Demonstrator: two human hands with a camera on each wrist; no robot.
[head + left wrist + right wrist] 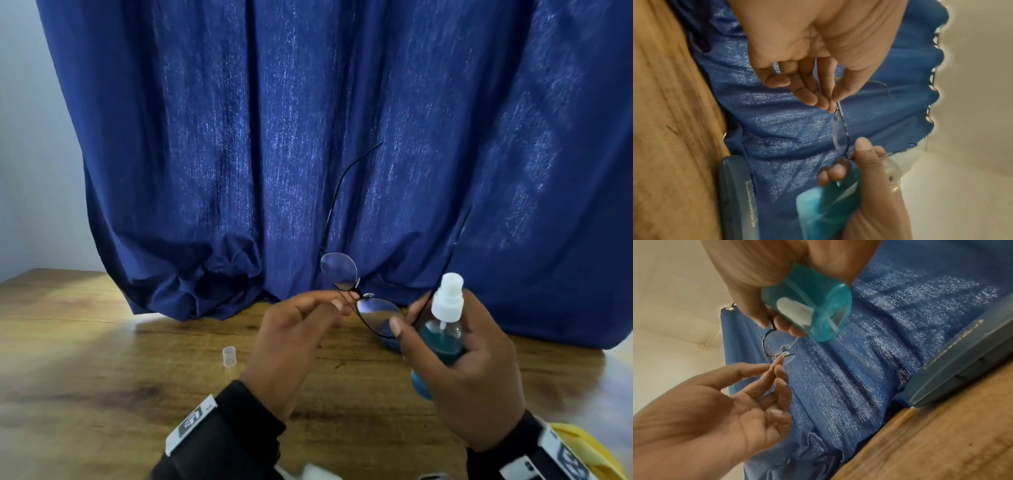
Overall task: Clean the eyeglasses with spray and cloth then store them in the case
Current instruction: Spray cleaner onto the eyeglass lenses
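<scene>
L hand [291, 346] raised over the table [102, 359], thumb & fingertips pinching glasses [359, 301] at the bridge. R hand [469, 370] wraps the spray bottle [445, 329] upright, thumb & forefinger pinching the lens rim. Case [962, 363] lettering unreadable.

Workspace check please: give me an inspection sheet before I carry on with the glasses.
Surface: wooden table, bare grain showing.
Job's things: eyeglasses held in the air, temples unfolded; spray bottle of teal liquid, its cap off; blue case lying on the table by the curtain. Cloth: not identified.
Clutter: small clear cap standing on the table; yellow object at the near right edge.
Grippers: left hand pinches the frame near the bridge; right hand grips the bottle and pinches the frame's outer end.
Cables: nothing seen.
Surroundings: blue curtain, pale wall.
</scene>
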